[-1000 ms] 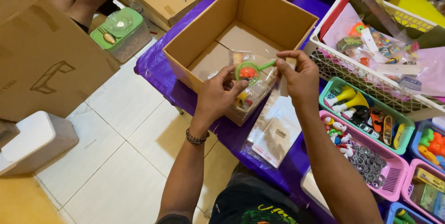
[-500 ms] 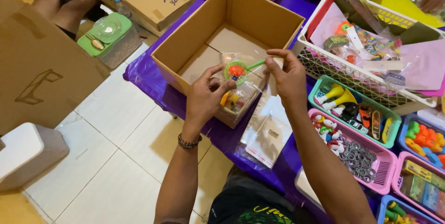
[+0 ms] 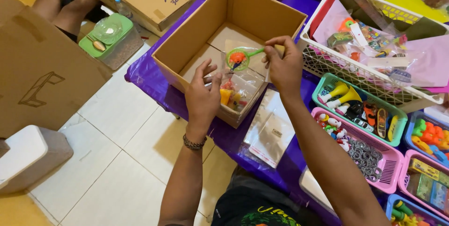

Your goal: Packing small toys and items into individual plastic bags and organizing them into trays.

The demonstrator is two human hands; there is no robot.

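Note:
My left hand [image 3: 203,92] holds a clear plastic bag [image 3: 236,90] with small colourful toys inside, over the near wall of an open cardboard box [image 3: 276,18]. My right hand [image 3: 283,64] pinches the handle of a green round toy with an orange centre [image 3: 238,58], held at the bag's mouth. The bag's top edge stands open beneath the toy.
A stack of clear bags [image 3: 269,132] lies on the purple table cover [image 3: 149,74]. To the right stand a white basket [image 3: 374,83] of packets and coloured trays of small toys [image 3: 362,109], one pink tray [image 3: 374,160] with metal rings. Cardboard boxes [image 3: 37,71] and another person's legs [image 3: 70,1] are at left.
The bag is now held lower against the box wall. My right hand has lifted the green toy above the bag's opening. The camera view has shifted slightly.

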